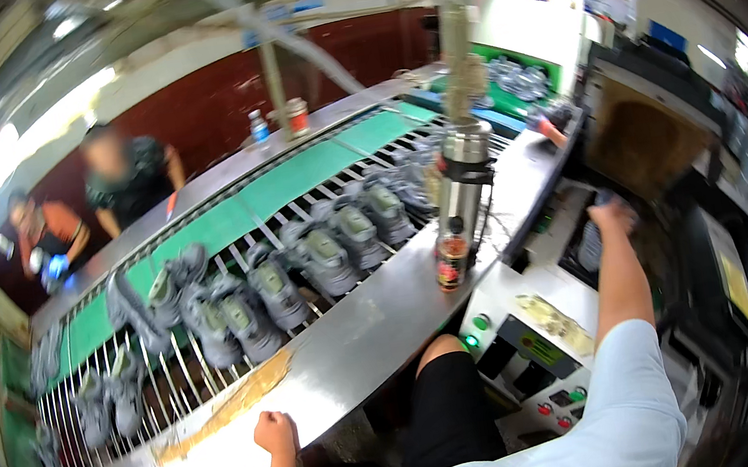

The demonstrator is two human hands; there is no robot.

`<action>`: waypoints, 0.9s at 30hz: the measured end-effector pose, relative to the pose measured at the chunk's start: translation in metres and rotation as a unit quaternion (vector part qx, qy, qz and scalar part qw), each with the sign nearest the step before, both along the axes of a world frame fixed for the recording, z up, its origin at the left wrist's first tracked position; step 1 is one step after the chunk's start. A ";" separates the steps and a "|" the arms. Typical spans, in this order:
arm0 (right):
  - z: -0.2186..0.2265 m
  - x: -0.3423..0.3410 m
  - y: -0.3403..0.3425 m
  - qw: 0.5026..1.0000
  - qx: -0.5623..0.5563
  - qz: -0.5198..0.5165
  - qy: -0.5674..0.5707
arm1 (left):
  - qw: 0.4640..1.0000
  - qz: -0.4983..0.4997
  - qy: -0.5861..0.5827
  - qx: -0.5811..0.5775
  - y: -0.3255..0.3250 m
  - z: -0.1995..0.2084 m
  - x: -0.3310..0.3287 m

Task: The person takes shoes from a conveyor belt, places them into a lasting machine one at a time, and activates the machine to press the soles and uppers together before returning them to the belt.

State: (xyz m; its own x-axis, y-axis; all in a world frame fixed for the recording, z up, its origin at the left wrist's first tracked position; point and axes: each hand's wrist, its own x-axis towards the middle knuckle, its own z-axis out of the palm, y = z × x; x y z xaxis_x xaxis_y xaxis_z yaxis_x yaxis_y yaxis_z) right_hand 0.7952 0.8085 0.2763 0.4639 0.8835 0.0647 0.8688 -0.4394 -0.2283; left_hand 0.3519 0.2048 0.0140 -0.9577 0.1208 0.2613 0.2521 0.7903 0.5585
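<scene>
My left hand (275, 434) is closed in a loose fist at the near edge of the metal ledge (352, 351), with nothing visible in it. To the right, my right hand (613, 216) reaches into the open machine (556, 225). Its fingers look curled round something dark, blurred and partly hidden. Just beside that hand a grey shoe (590, 247) lies inside the machine, only partly visible. Beyond the ledge, several grey shoes (324, 255) stand on the conveyor's metal rods (178, 371).
A bottle with a dark cap (451, 256) stands on the ledge beside a metal post (461, 173). The machine's raised dark cover (650, 123) and control panel (531, 345) flank my right arm. Two people (132, 177) are across the green belt (300, 182).
</scene>
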 end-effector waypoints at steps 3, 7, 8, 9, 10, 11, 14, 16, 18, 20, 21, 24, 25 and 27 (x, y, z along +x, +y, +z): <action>-0.014 0.029 0.008 0.989 0.028 -0.110 0.096 | 1.000 -0.005 -0.002 0.008 0.007 -0.003 0.002; -0.027 0.027 -0.003 0.981 0.090 -0.089 0.145 | 1.000 -0.002 0.000 0.031 0.005 0.011 0.003; -0.026 0.021 -0.015 0.981 0.106 -0.093 0.136 | 1.000 0.000 -0.007 0.026 0.003 0.014 0.004; -0.023 0.025 -0.030 0.978 0.127 -0.106 0.129 | 1.000 -0.008 -0.012 0.026 0.006 0.015 0.004; -0.028 0.023 -0.035 0.973 0.166 -0.093 0.131 | 0.999 -0.005 -0.013 0.030 0.003 0.015 0.004; -0.037 0.026 -0.042 0.966 0.206 -0.080 0.133 | 0.999 -0.005 -0.014 0.035 0.002 0.014 0.004; -0.078 0.064 -0.071 0.887 0.434 0.047 0.149 | 0.998 -0.011 -0.019 0.055 0.005 0.013 0.011; -0.089 0.069 -0.091 0.828 0.517 0.096 0.195 | 0.997 -0.013 -0.017 0.075 0.006 0.007 0.013; -0.090 0.059 -0.129 0.813 0.509 0.078 0.271 | 0.991 -0.026 -0.057 0.117 0.016 -0.004 0.023; -0.079 0.043 -0.161 0.733 0.473 0.086 0.481 | 0.946 -0.107 -0.188 0.241 0.035 -0.022 0.047; -0.076 0.027 -0.176 0.677 0.442 0.091 0.581 | 0.893 -0.159 -0.267 0.326 0.045 -0.036 0.058; -0.101 -0.004 -0.213 0.529 0.312 0.225 0.757 | 0.786 -0.366 -0.350 0.353 0.086 0.047 0.131; -0.107 -0.032 -0.231 0.518 0.206 0.159 0.815 | 0.718 -0.429 -0.387 0.388 0.087 0.068 0.139; -0.127 -0.077 -0.259 0.418 0.045 0.270 0.866 | 0.693 -0.439 -0.376 0.431 0.085 0.100 0.126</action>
